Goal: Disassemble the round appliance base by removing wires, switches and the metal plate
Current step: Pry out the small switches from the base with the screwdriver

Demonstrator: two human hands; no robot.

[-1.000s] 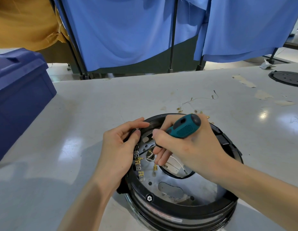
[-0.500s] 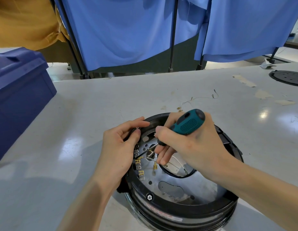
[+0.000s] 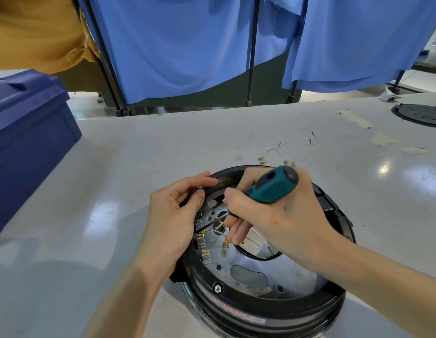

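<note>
Dipped slightly since half a second ago, the screwdriver (image 3: pixel 273 189) sits in the right hand's (image 3: pixel 280 220) closed grip, its tip among the wires (image 3: pixel 212 228) at frame centre. The left hand (image 3: pixel 173 220) clasps the rim of the round base (image 3: pixel 260 311), which lies lower centre. If the tip slips under pressure, it could jab those nearby fingers or tear terminals.

Head-worn view, facing forward and down, close above table (image 3: pixel 139 152)
</note>
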